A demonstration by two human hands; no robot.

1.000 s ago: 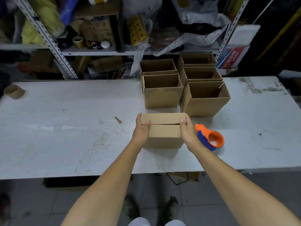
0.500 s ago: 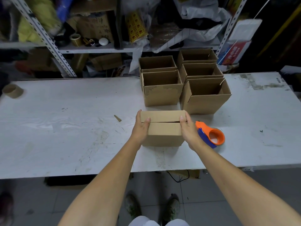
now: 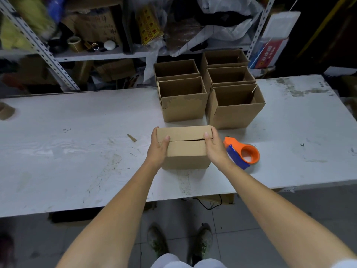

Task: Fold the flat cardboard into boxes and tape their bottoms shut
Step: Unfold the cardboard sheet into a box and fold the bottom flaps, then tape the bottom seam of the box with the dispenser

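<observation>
A small cardboard box (image 3: 185,149) stands bottom-up on the white table (image 3: 77,151), its two flaps closed with a bare seam across the top. My left hand (image 3: 158,149) grips its left end, thumb pressing the flaps. My right hand (image 3: 215,149) grips the right end the same way. An orange and blue tape dispenser (image 3: 242,152) lies on the table just right of my right hand. Behind the box stand several folded open-top boxes (image 3: 234,108) in two rows.
A metal shelf rack (image 3: 100,55) packed with bags, cartons and tape rolls rises behind the table. A cardboard tape core (image 3: 5,112) sits at the far left edge. A small cardboard scrap (image 3: 131,137) lies left of the box. My feet are on the tiled floor.
The box and both hands keep their grip and place on the table; only the camera view has shifted slightly.
</observation>
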